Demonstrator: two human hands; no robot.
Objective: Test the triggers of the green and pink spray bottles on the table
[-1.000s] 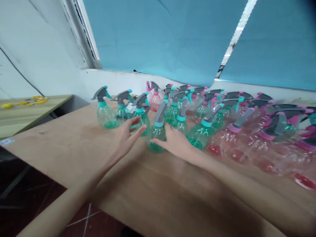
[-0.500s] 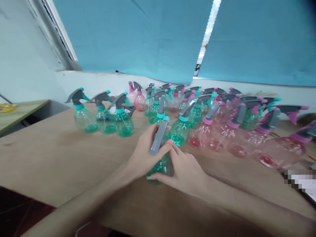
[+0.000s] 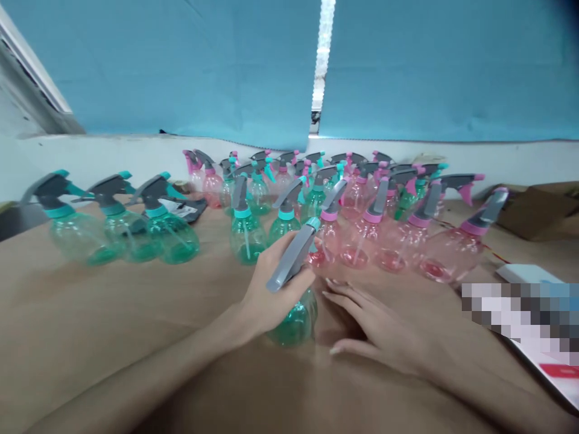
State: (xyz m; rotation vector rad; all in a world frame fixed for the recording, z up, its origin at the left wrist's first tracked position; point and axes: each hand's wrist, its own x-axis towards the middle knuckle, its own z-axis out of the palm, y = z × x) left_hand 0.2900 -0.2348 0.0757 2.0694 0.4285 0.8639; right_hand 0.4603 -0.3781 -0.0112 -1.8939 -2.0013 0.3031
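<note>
My left hand (image 3: 275, 289) wraps the neck of a green-tinted plastic spray bottle (image 3: 296, 319), whose grey trigger head (image 3: 292, 260) tilts up and to the right over my fingers. The bottle's round base rests near the table. Just to its right, my right hand (image 3: 371, 319) lies flat on the brown table top (image 3: 113, 313), fingers apart and holding nothing. Its fingertips are close to the bottle but do not touch it. Behind both hands stand several green and pink spray bottles, the nearest a pink one (image 3: 323, 247).
Green bottles (image 3: 169, 238) stand at the left; pink ones (image 3: 452, 256) stand at the right. A black tag (image 3: 185, 209) lies among them. A white sheet (image 3: 529, 274), partly pixelated, lies at the right, near a brown bag (image 3: 538, 211). A blue blind (image 3: 181, 66) hangs behind.
My right hand has come off the bottle and moved right onto the table. My left hand keeps hold. The view has swung to the right, and the bottle now tilts more.
</note>
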